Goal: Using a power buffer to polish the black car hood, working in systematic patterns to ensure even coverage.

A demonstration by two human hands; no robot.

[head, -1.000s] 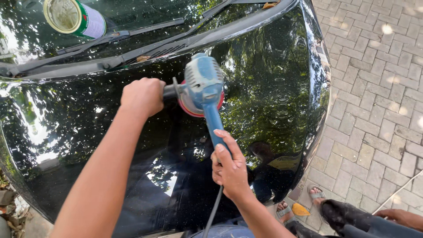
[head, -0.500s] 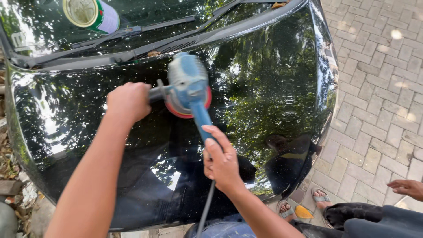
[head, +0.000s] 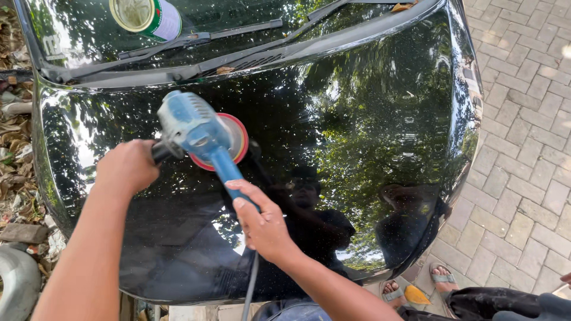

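Sunlit block paving (head: 523,148) is flanking a black car hood (head: 369,119), glossy enough to be mirroring trees and the person. On the hood's upper left area a blue polisher (head: 199,134) is resting with its red pad (head: 233,138) flat against the paint. The left hand (head: 128,166) is closing around the side handle; the right hand (head: 264,223) is wrapping the rear grip, cord trailing below. An open tin (head: 146,16) is sitting on the windscreen beside the wipers (head: 202,37). Most of the hood appears shiny already; how much is left cannot be judged.
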